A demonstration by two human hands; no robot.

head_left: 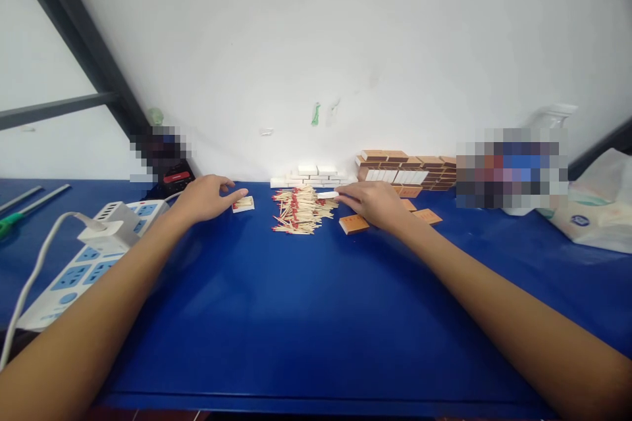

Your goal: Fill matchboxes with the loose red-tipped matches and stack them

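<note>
A heap of red-tipped matches (300, 210) lies on the blue table (306, 316) near the wall. My left hand (205, 197) rests to its left, fingers stretched, fingertips touching a small open matchbox tray (243, 204) with matches in it. My right hand (376, 202) sits just right of the heap, fingers pinched on a white empty tray (328, 195) held over the heap's edge. An orange matchbox sleeve (353, 223) lies below that hand.
White trays (313, 175) and orange sleeves (409, 170) are stacked along the wall. More sleeves (427, 216) lie loose at right. A white power strip (93, 256) with a cable sits at left, a plastic bag (595, 207) at far right.
</note>
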